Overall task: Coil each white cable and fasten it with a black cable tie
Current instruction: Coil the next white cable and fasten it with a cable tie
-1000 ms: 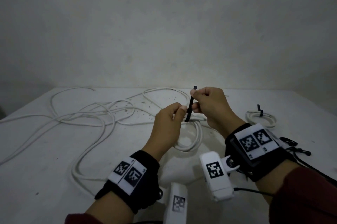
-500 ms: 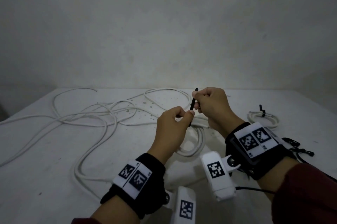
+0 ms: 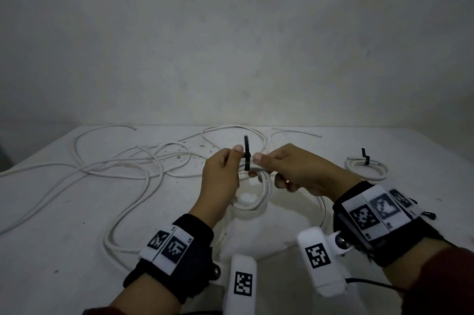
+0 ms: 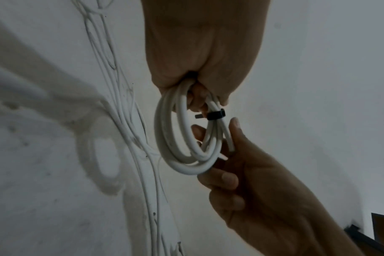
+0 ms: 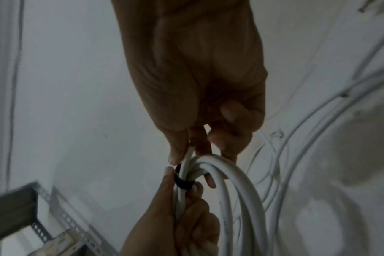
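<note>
coiled cable (image 4: 182, 138) gripped between left hand (image 3: 220, 173), right hand (image 3: 295, 171)

both hands are bare. the left hand (image 3: 222, 181) has a black wrist band (image 3: 179, 253) with white square-patterned marker tags; the right hand (image 3: 300, 173) wears a like band (image 3: 379, 222). a white camera block (image 3: 320, 261) with a ball joint hangs under each wrist. dark red sleeves (image 3: 441, 286).
</note>
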